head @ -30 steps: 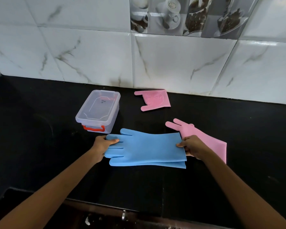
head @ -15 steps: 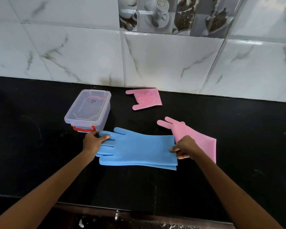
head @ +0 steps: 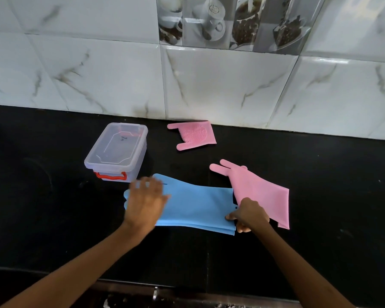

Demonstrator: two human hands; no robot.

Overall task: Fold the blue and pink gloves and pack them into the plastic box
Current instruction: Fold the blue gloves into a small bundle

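While the left hand [head: 143, 202] lies flat on the blue gloves [head: 196, 206], right fingers [head: 232, 217] pinch their cuff.

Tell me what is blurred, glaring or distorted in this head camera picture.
Head view: the left hand is motion-blurred over the blue gloves; the right hand and plastic box look sharp; window glare streaks the wall tiles; the wide-angle lens tilts and bends the tile lines.
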